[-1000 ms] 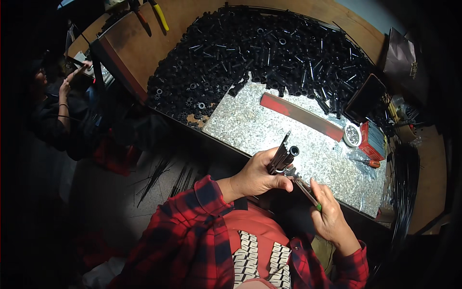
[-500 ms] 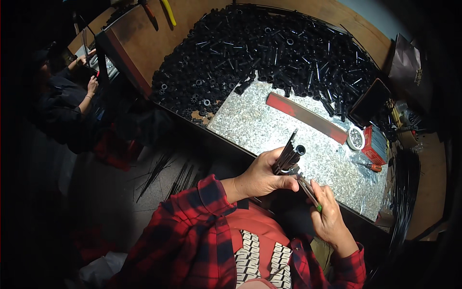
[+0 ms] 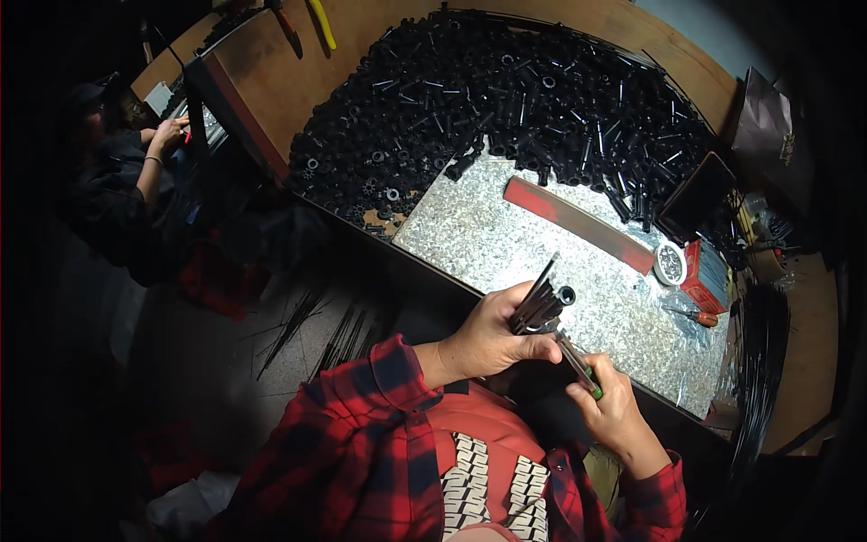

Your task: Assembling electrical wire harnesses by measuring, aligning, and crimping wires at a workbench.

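Note:
My left hand (image 3: 488, 336) is closed round a black hollow tube with thin ribs (image 3: 540, 309) bundled beside it, much like a folded umbrella frame. The tube's open end points up and away from me. In my right hand (image 3: 612, 406) is a pair of green-handled pliers (image 3: 578, 363). Its jaws reach the lower end of the bundle, next to my left thumb. What the jaws touch is hidden by my thumb and too small to tell. Both hands are in front of the bench's near edge, above my lap.
A large heap of black tubular parts (image 3: 506, 99) covers the bench's far side. On the speckled bench top (image 3: 470, 230) lie a red-and-brown bar (image 3: 578, 224), a white cup of small pieces (image 3: 669, 263), a red box (image 3: 704, 275) and a screwdriver (image 3: 700, 317). A co-worker (image 3: 117, 181) works at far left.
My right fingers have closed further round the plier handles, and the hand has shifted slightly. My left hand keeps its hold on the bundle. The co-worker's hands have come together.

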The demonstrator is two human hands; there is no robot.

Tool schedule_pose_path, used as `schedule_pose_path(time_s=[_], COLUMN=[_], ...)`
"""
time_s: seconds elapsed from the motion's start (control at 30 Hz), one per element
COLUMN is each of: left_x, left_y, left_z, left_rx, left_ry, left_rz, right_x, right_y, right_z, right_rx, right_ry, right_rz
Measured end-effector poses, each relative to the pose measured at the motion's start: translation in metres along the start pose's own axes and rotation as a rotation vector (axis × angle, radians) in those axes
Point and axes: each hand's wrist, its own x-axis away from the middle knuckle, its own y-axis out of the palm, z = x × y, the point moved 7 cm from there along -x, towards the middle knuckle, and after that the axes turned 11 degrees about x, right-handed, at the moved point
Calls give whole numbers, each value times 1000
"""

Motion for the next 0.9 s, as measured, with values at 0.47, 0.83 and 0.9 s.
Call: schedule_pose_path(time_s=[0.47,0.83,0.9], left_x=[2,10,13], left_y=[-10,-19,-13], left_z=[6,-7,-10], left_rx=[-80,-70,-20], left_ry=[102,-10,-102], left_rz=[126,-8,-19], right_x=[-3,-54,-67], right_y=[-39,-156,-151], right_z=[18,125,142], right_rx=[56,543,667], right_ry=[92,276,316], right_rz=[354,415,387])
